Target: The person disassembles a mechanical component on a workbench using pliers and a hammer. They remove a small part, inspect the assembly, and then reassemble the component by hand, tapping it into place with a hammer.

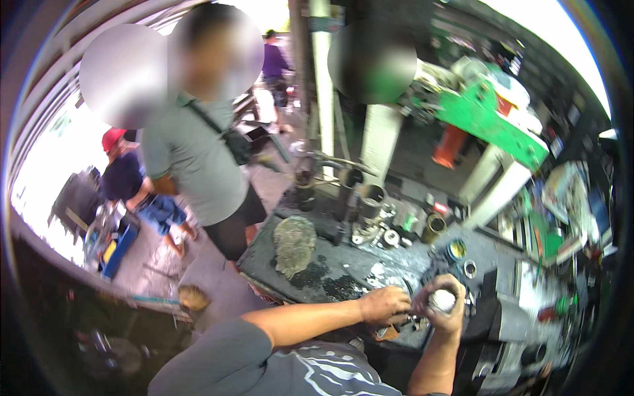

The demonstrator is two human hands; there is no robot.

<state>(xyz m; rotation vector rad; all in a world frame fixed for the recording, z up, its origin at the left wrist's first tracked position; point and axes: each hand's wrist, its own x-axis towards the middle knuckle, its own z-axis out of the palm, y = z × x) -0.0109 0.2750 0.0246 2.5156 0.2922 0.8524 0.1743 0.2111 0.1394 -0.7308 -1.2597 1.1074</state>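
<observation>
My right hand [452,319] is wrapped round a short cylindrical part with a pale, round end face [442,301], held above the workbench; its exact kind does not show. Close by on its left, my left hand [381,305] has its fingers curled in toward it. Whatever those fingers pinch, if anything, is hidden. Beneath both hands lie small metal parts and an orange-brown scrap [387,332]. Just beyond stands an open tin [456,249] with yellowish contents, and near it a metal ring [469,268].
A dark, oil-stained workbench [343,264] carries a grey rag [295,245], metal cylinders [371,200] and loose parts. Behind it rises a green-and-white steel frame [492,122]. One person in a grey shirt [195,158] stands at the left; others are farther back. A broom [193,297] lies low left.
</observation>
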